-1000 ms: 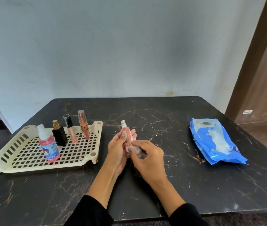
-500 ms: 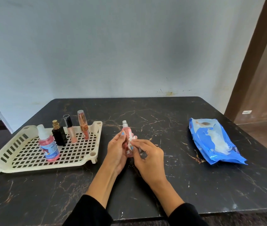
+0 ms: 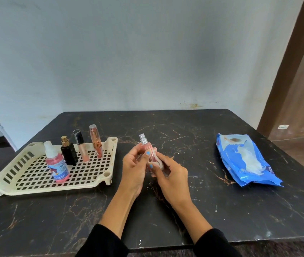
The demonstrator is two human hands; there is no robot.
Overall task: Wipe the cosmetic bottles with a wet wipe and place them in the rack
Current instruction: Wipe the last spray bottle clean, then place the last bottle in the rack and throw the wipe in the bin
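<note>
A small pink spray bottle (image 3: 146,147) with a silver nozzle stands upright above the table's middle, gripped by my left hand (image 3: 134,169). My right hand (image 3: 169,175) holds a crumpled white wet wipe (image 3: 159,164) against the bottle's lower right side. At the left sits a cream plastic rack (image 3: 27,175). In it stand a pink spray bottle (image 3: 57,164) with a blue label, a black bottle (image 3: 69,152) with a gold top, a black-capped tube (image 3: 81,146) and a rose-gold tube (image 3: 96,141).
A blue pack of wet wipes (image 3: 245,160) lies at the right of the black marble table (image 3: 203,210). The wall runs behind the table's far edge, and a brown door frame (image 3: 286,62) stands at the right.
The bottle has risen a little in my left hand, and my right hand has slid the wipe along its lower part. The rack and pack have not moved.
</note>
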